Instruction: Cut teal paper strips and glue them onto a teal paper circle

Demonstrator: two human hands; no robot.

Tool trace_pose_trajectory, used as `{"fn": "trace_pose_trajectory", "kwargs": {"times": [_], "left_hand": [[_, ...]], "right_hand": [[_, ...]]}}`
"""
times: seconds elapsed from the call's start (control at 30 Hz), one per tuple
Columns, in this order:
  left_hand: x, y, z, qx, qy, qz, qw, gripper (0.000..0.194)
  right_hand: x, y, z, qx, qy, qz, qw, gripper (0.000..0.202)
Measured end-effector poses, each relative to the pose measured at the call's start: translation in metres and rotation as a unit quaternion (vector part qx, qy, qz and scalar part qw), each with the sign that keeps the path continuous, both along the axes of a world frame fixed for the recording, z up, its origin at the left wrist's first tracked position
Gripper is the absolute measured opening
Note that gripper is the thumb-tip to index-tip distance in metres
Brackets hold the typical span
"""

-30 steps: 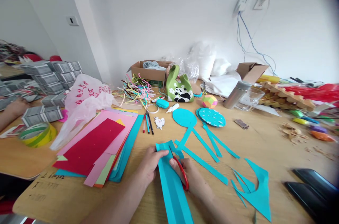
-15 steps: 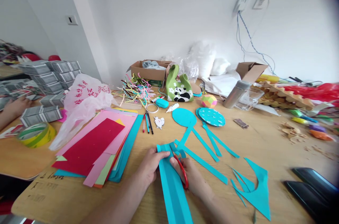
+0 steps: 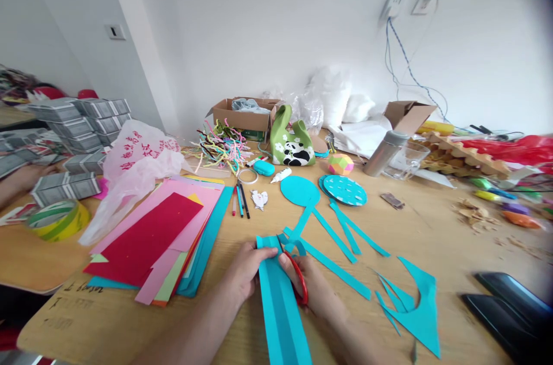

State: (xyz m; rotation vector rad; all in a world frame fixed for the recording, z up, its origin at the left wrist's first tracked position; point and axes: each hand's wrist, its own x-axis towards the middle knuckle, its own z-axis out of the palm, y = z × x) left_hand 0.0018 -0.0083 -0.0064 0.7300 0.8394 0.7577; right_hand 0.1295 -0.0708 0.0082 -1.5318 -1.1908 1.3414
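My left hand (image 3: 247,270) pinches the top left corner of a long, creased turquoise paper sheet (image 3: 281,313), thumb on top. Red-handled scissors (image 3: 299,280) are gripped in my right hand (image 3: 314,289), their blades at the sheet's upper right edge. A narrow turquoise piece curls up beside the blades. Beyond my hands lie several cut turquoise strips (image 3: 337,268), a turquoise paper disc (image 3: 300,190) and a patterned round piece (image 3: 344,190). Curved turquoise offcuts (image 3: 425,310) rest to the right.
Coloured paper sheets (image 3: 151,238) are stacked at left, near a roll of tape (image 3: 58,219). Pens (image 3: 241,201), a panda bag (image 3: 294,143) and a metal flask (image 3: 386,154) stand or lie farther back. Dark flat objects (image 3: 503,319) lie at right. Another person's hand (image 3: 32,176) shows far left.
The narrow curl of paper by the blades has shifted and opened slightly. The sheet's lower end has moved a little left. Both hands keep their holds.
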Motion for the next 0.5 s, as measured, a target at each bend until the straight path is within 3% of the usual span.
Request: {"fn": "trace_pose_trajectory", "kwargs": {"times": [0.33,0.5], "left_hand": [[-0.002,0.002,0.001,-0.025,0.010,0.007,1.000,0.032],[-0.010,0.014,0.006,0.002,-0.051,0.088,0.995,0.040]], "right_hand": [[0.005,0.003,-0.006,-0.004,-0.034,0.017,0.999,0.066],[0.007,0.004,-0.008,0.027,-0.001,-0.037,0.999,0.058]]}}
